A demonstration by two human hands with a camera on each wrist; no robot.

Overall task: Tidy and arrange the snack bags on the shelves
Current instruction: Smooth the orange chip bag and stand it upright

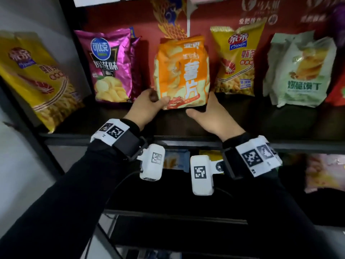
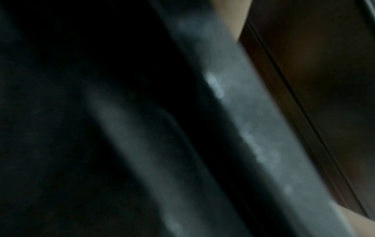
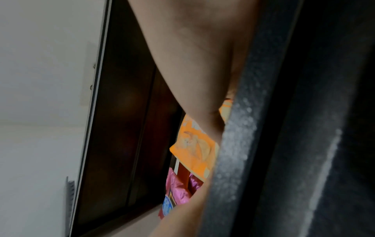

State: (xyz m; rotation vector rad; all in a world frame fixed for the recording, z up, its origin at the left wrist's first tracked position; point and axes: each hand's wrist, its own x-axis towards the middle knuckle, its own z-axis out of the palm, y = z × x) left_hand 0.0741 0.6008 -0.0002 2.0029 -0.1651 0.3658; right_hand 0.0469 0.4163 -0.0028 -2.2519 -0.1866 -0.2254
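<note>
1. Two hands steady an orange bag (image 1: 182, 71) of potato chips at the middle of a dark shelf (image 1: 280, 124); large white characters down its front read 薯片.
2. The orange bag stands upright, long axis vertical, face to the camera, top seam toward the red backing (image 1: 130, 17).
3. The left hand (image 1: 147, 107) grips the bag's lower left corner, thumb across the front and fingers curled behind.
4. The right hand (image 1: 214, 114) cups the lower right edge, thumb lying under the bottom seam; its fingers pass behind the bag, so how far they close cannot be told.
5. Just left stands a pink bag (image 1: 112, 66) with a blue round logo reading 可比克 and the words 原滋味, upright, with a second pink pack tucked behind it.
6. Just right stands a yellow bag (image 1: 235, 60) marked 亲亲 and "Qinqin", with 虾条 down its side, also upright.
7. Farther right is a white bag (image 1: 298, 71) with green lettering, too blurred to read with confidence.
8. At far left a leaning bag (image 1: 39, 79), yellow and apparently the same Qinqin brand, tilts against the shelf's end.
9. The right wrist view shows the orange bag (image 3: 194, 149) beside the palm; the left wrist view is dark and blurred.
</note>
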